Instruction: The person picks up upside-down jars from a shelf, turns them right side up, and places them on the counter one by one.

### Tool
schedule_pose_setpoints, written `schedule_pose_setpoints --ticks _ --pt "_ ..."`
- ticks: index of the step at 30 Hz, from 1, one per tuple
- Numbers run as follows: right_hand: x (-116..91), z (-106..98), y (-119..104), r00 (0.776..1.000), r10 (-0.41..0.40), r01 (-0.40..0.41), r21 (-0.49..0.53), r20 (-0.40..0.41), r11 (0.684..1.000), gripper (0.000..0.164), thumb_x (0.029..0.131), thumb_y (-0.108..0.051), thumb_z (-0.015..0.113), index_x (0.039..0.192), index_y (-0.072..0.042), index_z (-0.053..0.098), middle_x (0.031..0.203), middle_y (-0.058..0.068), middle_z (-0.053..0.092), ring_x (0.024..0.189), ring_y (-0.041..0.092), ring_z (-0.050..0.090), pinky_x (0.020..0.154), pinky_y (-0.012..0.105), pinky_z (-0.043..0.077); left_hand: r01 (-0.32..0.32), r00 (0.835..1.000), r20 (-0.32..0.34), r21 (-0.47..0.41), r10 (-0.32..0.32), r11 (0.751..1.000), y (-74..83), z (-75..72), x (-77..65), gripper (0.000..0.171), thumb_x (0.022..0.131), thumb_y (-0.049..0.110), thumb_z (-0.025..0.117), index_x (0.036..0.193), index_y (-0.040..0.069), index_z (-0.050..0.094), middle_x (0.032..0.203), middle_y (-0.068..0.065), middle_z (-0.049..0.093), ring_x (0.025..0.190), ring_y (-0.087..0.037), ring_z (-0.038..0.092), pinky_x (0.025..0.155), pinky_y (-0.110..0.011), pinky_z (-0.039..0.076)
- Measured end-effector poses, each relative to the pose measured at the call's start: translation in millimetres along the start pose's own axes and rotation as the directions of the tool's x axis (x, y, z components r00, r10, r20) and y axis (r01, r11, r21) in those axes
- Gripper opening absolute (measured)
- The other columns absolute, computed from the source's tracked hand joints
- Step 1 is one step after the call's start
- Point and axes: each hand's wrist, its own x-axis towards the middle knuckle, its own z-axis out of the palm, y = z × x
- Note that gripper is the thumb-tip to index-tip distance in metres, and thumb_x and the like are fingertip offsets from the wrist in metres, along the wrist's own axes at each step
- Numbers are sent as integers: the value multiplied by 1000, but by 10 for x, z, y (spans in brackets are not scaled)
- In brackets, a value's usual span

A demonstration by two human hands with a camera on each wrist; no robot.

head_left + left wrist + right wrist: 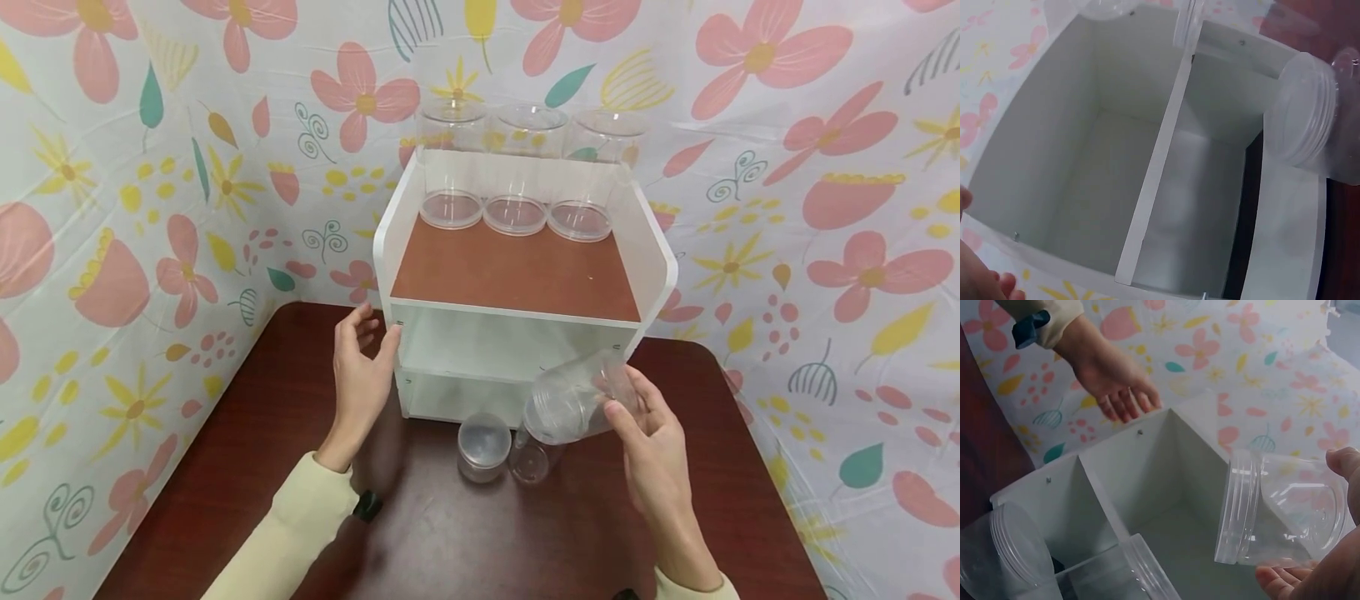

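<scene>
My right hand (656, 454) grips a clear plastic jar (573, 400) by its base end. The jar is tilted on its side, lid end to the left, in front of the white shelf unit (465, 372). In the right wrist view the thumb and fingers hold the jar (1285, 509) from opposite sides. My left hand (360, 375) is at the unit's left side, fingers loosely bent with nothing in them, the thumb right at the front edge. A lidded clear jar (483, 450) stands on the table, and a second jar (531, 463) beside it is partly hidden behind the held one.
Three tall clear jars, among them a middle one (516, 215), stand in a row on the unit's brown top (510, 271). Two white compartments lie below. The unit stands on a dark red-brown table (435, 542), with a flowered cloth (750, 250) behind and at both sides.
</scene>
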Motion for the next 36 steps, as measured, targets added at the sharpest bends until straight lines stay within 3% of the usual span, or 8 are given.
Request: schedule_pose_setpoints --ticks 5,9,16,22,27,33,36 --pt "-11 9 50 1000 18 -18 -14 6 1000 47 100 11 55 145 7 43 126 10 70 117 19 65 102 22 46 -157 984 -78 12 158 987 63 7 -122 44 98 1 67 138 -6 48 135 -23 47 114 -35 50 97 -42 40" --pt "-17 13 84 999 38 -37 -37 14 999 49 101 9 56 147 6 41 127 4 69 116 16 66 101 20 46 -246 965 -92 9 246 969 69 39 -225 44 94 -8 67 135 -9 51 132 -25 48 112 -38 50 93 -36 40" --pt "-23 49 133 998 44 -43 -34 41 999 51 98 12 57 147 7 42 126 4 70 122 14 64 102 21 47 -317 947 38 -33 318 948 68 130 -399 42 92 -11 67 132 -8 56 127 -21 57 112 -34 57 91 -36 47" --pt "-41 88 155 996 62 -58 -75 59 996 52 98 11 59 147 8 42 125 3 71 117 13 67 98 20 50 -308 923 218 -83 318 948 37 193 -520 44 97 -2 67 139 -4 55 132 -18 59 117 -29 59 94 -41 50" --pt "-70 126 182 993 100 -92 -120 63 989 57 98 9 60 150 9 39 124 -3 69 111 11 69 99 20 49 -248 890 369 -101 268 963 11 203 -610 47 100 5 63 145 -2 51 136 -17 59 122 -26 59 97 -43 51" --pt "-94 192 242 986 134 -125 -96 97 988 62 98 9 59 154 11 32 142 14 54 117 9 66 103 22 47 -175 851 488 -86 194 981 -17 220 -682 53 101 11 63 149 -4 47 137 -11 59 123 -27 60 100 -39 51" --pt "-105 219 263 981 161 -152 -87 106 985 63 98 9 59 154 10 32 147 22 47 117 9 66 103 22 47 -165 828 529 -82 183 983 -38 236 -713 56 100 12 64 150 -4 45 140 -15 57 126 -29 58 101 -41 50"
